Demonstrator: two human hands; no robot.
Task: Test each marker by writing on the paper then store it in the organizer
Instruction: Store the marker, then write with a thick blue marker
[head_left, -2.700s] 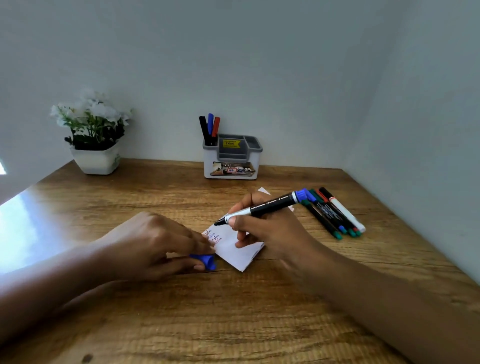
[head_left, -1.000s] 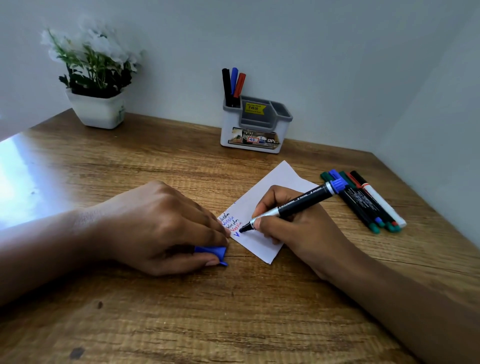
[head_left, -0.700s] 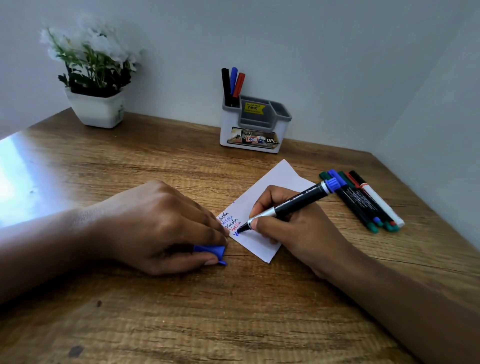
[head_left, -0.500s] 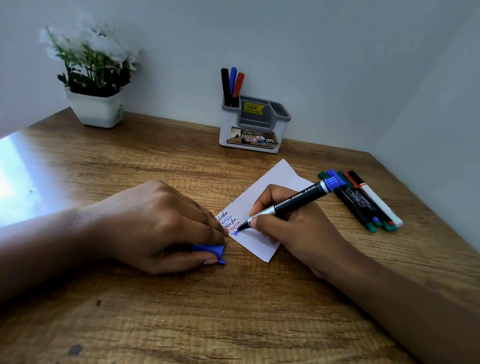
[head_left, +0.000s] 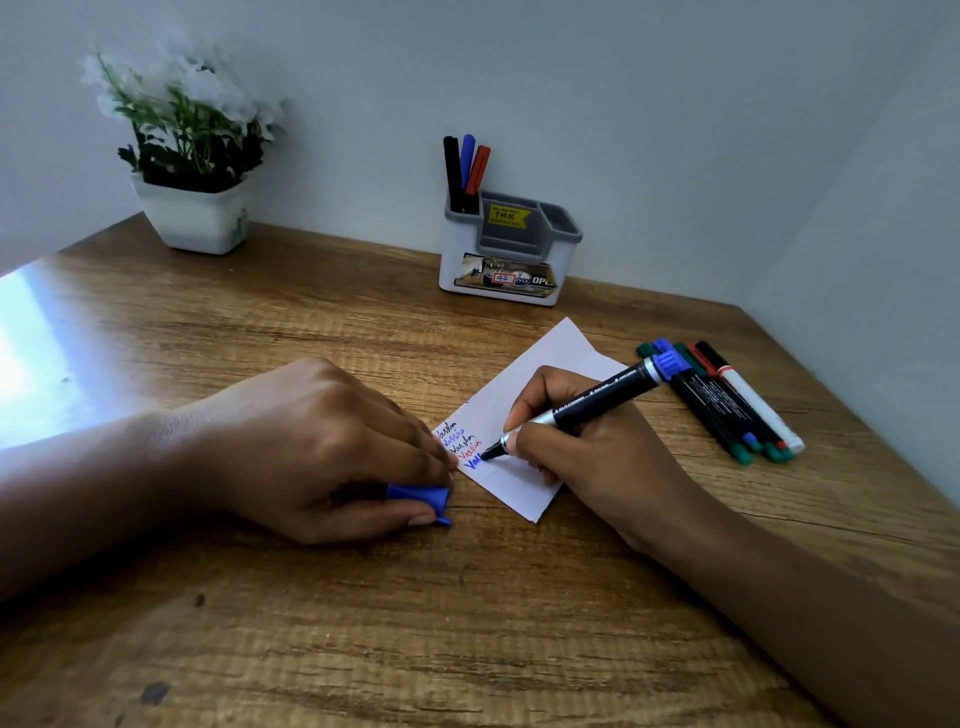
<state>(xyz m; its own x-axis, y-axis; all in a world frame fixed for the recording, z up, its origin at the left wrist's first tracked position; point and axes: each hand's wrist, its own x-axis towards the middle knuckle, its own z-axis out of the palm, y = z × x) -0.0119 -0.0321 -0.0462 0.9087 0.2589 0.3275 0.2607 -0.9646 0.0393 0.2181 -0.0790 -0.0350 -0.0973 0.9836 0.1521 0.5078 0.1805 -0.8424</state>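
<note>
Brown wood-grain table (head_left: 311, 623): white paper sheet (head_left: 550, 364) centre, white-and-grey plastic organizer (head_left: 457, 249) at back, white square flower pot (head_left: 192, 221) back left, bundle of loose capped markers (head_left: 722, 400) right of paper.

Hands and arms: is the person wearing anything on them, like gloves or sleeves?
No. The left hand and right hand have no gloves, and no rings show. The left forearm and right forearm are uncovered too: no sleeves, watch or bracelet in view.

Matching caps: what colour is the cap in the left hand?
Blue cap, clearest in the head view.
</note>
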